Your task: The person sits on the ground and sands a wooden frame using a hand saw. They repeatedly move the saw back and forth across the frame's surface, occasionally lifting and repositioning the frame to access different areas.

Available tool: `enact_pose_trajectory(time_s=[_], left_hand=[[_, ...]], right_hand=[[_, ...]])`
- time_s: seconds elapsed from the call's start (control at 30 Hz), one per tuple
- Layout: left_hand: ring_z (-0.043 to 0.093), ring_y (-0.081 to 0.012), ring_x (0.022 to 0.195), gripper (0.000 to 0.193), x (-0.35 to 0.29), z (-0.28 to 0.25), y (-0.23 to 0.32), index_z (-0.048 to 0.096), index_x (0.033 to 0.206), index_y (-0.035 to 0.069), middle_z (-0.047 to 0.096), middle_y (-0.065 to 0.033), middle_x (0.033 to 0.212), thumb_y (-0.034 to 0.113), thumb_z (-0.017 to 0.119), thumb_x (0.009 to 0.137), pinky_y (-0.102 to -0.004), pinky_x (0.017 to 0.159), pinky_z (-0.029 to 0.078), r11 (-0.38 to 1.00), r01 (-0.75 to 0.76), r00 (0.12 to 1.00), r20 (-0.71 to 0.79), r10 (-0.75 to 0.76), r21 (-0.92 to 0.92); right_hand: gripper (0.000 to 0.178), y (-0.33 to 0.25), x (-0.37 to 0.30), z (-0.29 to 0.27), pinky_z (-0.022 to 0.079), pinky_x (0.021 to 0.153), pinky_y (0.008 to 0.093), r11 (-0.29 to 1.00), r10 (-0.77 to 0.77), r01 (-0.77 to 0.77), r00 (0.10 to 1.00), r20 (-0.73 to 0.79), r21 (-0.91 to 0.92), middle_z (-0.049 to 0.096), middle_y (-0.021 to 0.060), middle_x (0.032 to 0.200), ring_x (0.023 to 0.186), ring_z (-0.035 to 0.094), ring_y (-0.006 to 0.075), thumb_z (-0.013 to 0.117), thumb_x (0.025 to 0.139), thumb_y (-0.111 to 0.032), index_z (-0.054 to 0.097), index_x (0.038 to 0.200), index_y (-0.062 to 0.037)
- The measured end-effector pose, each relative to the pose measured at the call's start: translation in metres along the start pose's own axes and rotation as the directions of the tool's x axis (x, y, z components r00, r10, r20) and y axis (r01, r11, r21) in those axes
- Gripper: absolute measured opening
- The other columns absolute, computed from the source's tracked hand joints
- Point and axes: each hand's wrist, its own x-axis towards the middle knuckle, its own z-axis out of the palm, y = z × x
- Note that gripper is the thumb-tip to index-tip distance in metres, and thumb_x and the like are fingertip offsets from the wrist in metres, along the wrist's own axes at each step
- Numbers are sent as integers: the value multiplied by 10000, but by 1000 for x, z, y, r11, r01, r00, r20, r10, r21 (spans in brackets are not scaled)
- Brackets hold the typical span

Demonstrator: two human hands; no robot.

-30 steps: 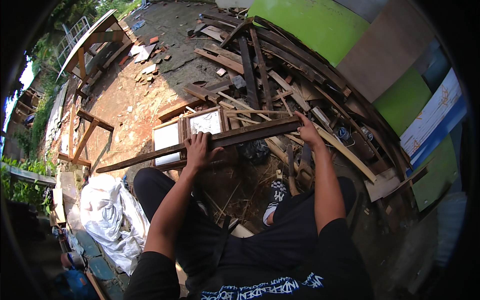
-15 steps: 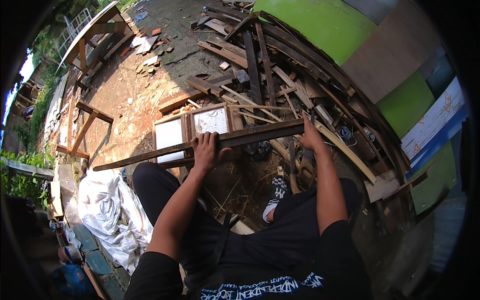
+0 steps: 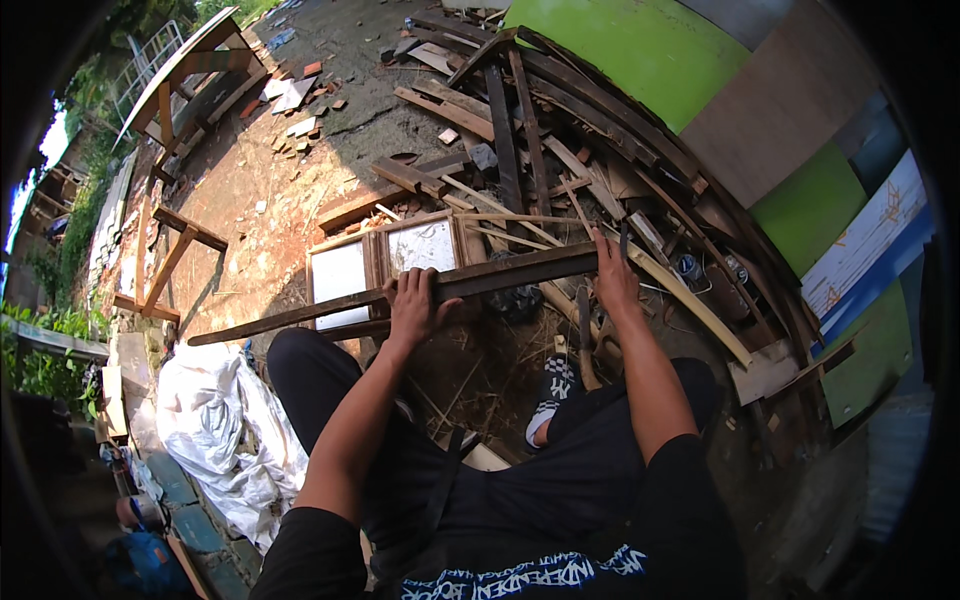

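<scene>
A long dark wooden beam (image 3: 520, 270) lies crosswise in front of my knees, its left end reaching out past my left knee. My left hand (image 3: 413, 303) is wrapped over the beam near its middle, thumb on the near side. At the beam's right end, my right hand (image 3: 614, 275) grips it, with the fingers pointing up along the end. Behind the beam a wooden frame with two pale panels (image 3: 340, 270) lies on the ground, partly covered by the beam. A hammer-like tool with a wooden handle (image 3: 588, 365) rests close to my right foot.
Heaped planks and beams (image 3: 510, 130) spread from the middle to the right. Green and brown boards (image 3: 780, 130) stand along the right side. A white sheet (image 3: 225, 430) lies by my left leg. Small wooden trestle (image 3: 175, 260) and broken tiles (image 3: 300, 110) are farther left.
My right hand has shifted slightly left and its grip at the beam's end has turned more upright. The beam and my left hand stay nearly in place.
</scene>
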Motion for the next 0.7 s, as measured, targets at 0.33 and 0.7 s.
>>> enact_pose_trajectory(time_s=[0.33, 0.7], left_hand=[[497, -266, 1083, 655, 0, 1, -1, 527, 1230, 76, 527, -91, 1096, 575, 672, 832, -444, 1011, 267, 1000, -7, 1000, 14, 7, -14], [496, -260, 1085, 690, -1, 8, -3, 527, 1244, 84, 535, -83, 1111, 625, 638, 832, -443, 1014, 262, 1000, -14, 1000, -19, 15, 23]], right_hand=[[834, -2, -2, -8, 566, 896, 494, 1000, -14, 14, 999, 43, 0, 419, 110, 1461, 1203, 569, 373, 672, 862, -6, 256, 1545, -247], [834, 7, 3, 10, 532, 853, 551, 997, -64, 63, 998, 26, 34, 348, 183, 1493, 1099, 589, 470, 597, 836, 39, 198, 1535, -180]])
